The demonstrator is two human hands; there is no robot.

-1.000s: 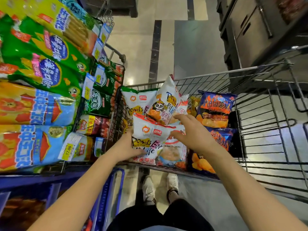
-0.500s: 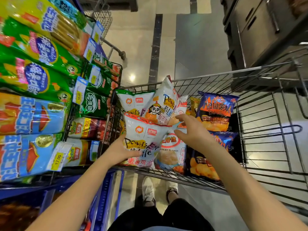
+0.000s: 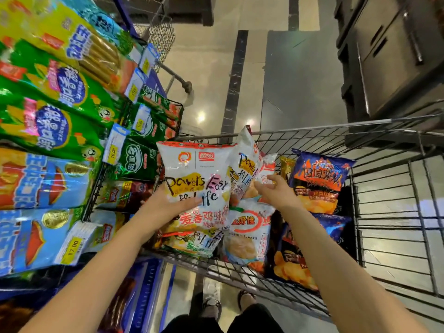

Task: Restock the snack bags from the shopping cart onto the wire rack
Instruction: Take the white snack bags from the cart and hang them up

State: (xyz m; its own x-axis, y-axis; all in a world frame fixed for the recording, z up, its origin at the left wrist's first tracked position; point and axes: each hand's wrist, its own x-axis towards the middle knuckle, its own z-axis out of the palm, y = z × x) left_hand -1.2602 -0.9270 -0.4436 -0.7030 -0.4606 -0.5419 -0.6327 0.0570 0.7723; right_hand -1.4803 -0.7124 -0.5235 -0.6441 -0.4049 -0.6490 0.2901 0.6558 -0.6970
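My left hand (image 3: 165, 207) grips the lower left part of a white "Powers Easy for Life" snack bag (image 3: 194, 169), held upright above the left end of the wire shopping cart (image 3: 312, 137). My right hand (image 3: 276, 192) is apart from that bag. Its relaxed fingers reach to a second white bag (image 3: 245, 164) standing in the cart. The wire rack (image 3: 96, 186) stands just left of the cart, packed with green and red snack bags (image 3: 141, 159).
The cart also holds a white shrimp-flakes bag (image 3: 249, 229), another white bag lying flat (image 3: 192, 243) and blue chip bags (image 3: 319, 174). Large green and blue bags with yellow price tags (image 3: 73, 246) hang at far left. My shoes (image 3: 211, 301) stand on the floor below the cart.
My left hand has lifted the white bag higher and upright out of the cart. My right hand has let go of its top edge and moved to the white bag behind.
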